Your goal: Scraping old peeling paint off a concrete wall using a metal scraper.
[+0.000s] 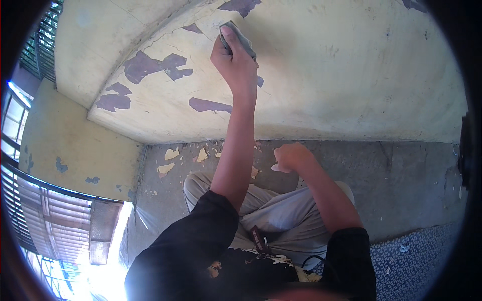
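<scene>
My left hand (235, 64) reaches up to the cream wall (346, 80), its fingers closed round a grey-green folded sheet or pad (244, 42) that looks like sandpaper. The pad lies against the paint, just below a purplish bare patch (241, 6). More patches of peeled paint (143, 66) spread to the left of my wrist. Low over my crossed legs (281, 210), near the foot of the wall, my right hand (293, 156) is curled closed. Whether anything sits inside its fingers is hidden.
Paint flakes (166, 169) lie scattered on the grey floor (396, 185). A low yellow side wall (75, 145) meets the wall at the left, with railings and bright light beyond. A patterned blue-white mat (416, 261) lies at the lower right.
</scene>
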Demonstrator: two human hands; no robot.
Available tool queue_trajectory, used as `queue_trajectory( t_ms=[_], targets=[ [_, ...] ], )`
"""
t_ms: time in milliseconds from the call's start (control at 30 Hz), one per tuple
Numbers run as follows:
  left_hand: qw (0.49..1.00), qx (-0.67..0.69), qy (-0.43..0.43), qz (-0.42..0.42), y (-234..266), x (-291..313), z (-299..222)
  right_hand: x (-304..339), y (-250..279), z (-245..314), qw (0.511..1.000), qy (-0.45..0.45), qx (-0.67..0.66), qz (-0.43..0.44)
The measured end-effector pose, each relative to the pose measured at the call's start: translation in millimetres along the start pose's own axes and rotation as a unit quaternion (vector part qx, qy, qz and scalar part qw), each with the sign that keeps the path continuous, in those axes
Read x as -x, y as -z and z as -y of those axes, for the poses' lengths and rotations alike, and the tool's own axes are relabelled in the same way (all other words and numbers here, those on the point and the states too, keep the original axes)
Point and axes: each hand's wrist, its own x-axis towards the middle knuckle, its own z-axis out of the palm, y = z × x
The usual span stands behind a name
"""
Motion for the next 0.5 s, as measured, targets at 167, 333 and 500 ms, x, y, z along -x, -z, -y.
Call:
queue_trajectory(
  t_ms=[167, 333, 500],
  targets=[
    [0.991, 0.087, 0.05, 0.086, 13.7, 1.9, -1.1, 0.5, 0.3, -2.2, 1.0, 0.007, -0.006, -0.002],
    [0.988, 0.068, 0.087, 0.105, 24.0, 4.5, -14.2, -2.3, 1.3, -3.6, 1.0, 0.024, 0.011, 0.009],
    [0.991, 0.008, 0.035, 0.133, 31.8, -3.6, -14.0, -1.9, 3.7, -0.3, 1.0, 0.014, 0.014, 0.016]
  ],
)
